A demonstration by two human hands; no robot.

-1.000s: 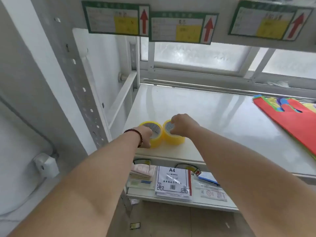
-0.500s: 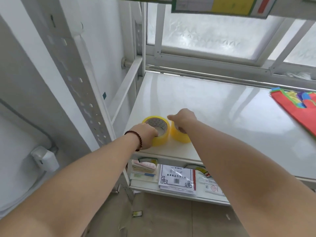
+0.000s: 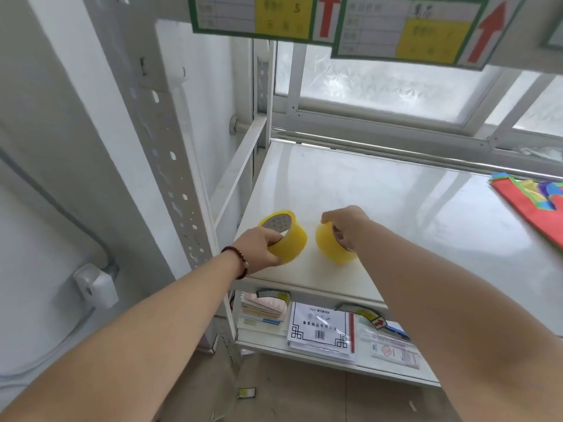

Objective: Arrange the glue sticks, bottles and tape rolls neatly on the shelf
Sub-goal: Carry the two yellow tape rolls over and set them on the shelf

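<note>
Tape rolls (image 3: pixel 289 239) now apart, tilted in both hands (image 3: pixel 260 251).

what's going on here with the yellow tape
A person is handling two yellow tape rolls at the front left corner of a white shelf. The left hand grips the left tape roll, which is tilted with its core facing up and back. The right hand grips the right tape roll. The rolls sit apart, not touching. Coloured paper lies at the shelf's right.
</note>
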